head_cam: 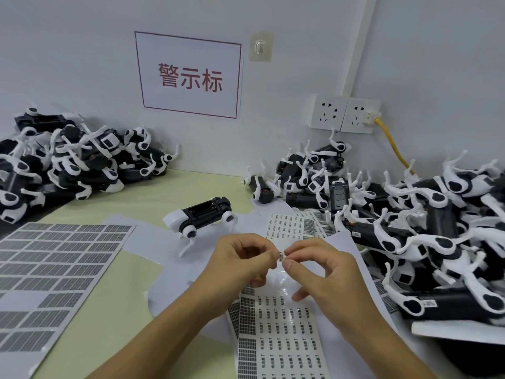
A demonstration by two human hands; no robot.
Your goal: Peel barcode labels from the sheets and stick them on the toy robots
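A tiny barcode label (281, 256) is pinched between the fingertips of my left hand (243, 261) and my right hand (319, 272), held above the table. Below them lies a label sheet (276, 340) with rows of small barcodes. Another such sheet (291, 225) lies farther back. One black-and-white toy robot dog (202, 214) lies alone on the table just beyond my hands, belly side up. A large sheet of grey labels (49, 272) lies at the left.
A pile of toy robots (68, 160) sits at the back left against the wall. A bigger pile (410, 228) fills the right side. White backing papers (175, 269) overlap on the yellow-green table (114, 337). Wall sockets (344, 114) with a yellow cable (393, 146) are at the back right.
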